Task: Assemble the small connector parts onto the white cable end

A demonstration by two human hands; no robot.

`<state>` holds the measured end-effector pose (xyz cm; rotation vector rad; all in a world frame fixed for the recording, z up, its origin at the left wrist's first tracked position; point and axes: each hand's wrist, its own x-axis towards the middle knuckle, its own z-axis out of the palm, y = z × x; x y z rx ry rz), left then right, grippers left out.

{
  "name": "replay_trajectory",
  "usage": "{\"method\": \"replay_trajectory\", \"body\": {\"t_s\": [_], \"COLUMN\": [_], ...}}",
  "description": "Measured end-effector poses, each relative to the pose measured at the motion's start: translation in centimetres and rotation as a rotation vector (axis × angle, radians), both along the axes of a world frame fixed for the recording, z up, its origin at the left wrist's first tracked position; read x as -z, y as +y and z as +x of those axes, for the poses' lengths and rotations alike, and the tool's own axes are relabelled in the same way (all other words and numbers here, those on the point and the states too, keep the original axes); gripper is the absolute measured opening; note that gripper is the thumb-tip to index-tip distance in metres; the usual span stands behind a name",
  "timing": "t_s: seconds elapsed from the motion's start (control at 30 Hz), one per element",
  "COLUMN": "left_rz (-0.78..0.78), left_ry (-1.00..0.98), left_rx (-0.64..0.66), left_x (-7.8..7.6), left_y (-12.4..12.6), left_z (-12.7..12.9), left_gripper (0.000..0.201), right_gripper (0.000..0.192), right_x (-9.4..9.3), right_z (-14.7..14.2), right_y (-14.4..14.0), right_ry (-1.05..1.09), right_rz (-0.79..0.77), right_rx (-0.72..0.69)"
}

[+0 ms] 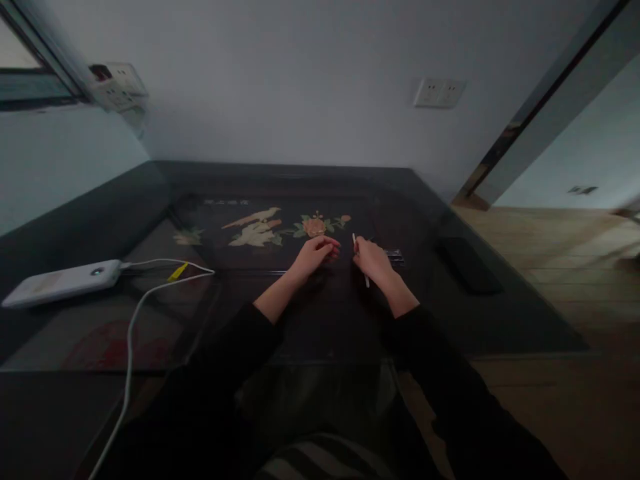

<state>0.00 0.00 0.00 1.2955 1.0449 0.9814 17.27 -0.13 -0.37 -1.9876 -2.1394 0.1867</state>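
My black sleeves (235,373) fill the near edge, reaching onto the dark table (500,320); my right hand (374,261) pinches a thin white stick (360,260), its long axis running from my palm away toward the flower inlay (315,225); my left hand (315,255) rests just left of the stick, fingers curled, holding nothing; a small metal piece (394,254) lies just right of the stick.

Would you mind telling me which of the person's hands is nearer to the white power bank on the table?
Left. The left hand rests on the dark table, well to the right of the white power bank; the right hand, holding a thin white stick, lies farther right.
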Motion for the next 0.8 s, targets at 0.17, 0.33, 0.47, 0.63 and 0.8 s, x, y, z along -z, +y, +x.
{"method": "replay_trajectory", "body": {"t_s": [0.17,0.33,0.47,0.63,0.8], "left_rz": [0.119,0.186,0.173,0.172,0.101], "left_ry": [0.175,0.343,0.345,0.355,0.3], "left_rx": [0.02,-0.002,0.005,-0.023,-0.03], "left_x": [0.7,1.3,1.3,1.6,2.0], "left_y": [0.5,0.5,0.4,0.6,1.1], "left_z": [-0.1,-0.2,-0.3,-0.6,-0.7], "left_gripper": [0.016,0.015,0.016,0.025,0.029], "right_gripper": [0.022,0.018,0.014,0.015,0.017], "right_x": [-0.5,-0.9,-0.7,-0.5,-0.5], "right_z": [-0.6,-1.7,-2.8,-3.8,-3.8], "right_y": [-0.2,-0.5,-1.1,-1.8,-1.8], "right_ry": [0.026,0.176,0.285,0.362,0.412], "right_rz": [-0.028,0.05,0.111,0.128,0.131], "right_rx": [-0.005,-0.119,-0.19,-0.234,-0.276]}}
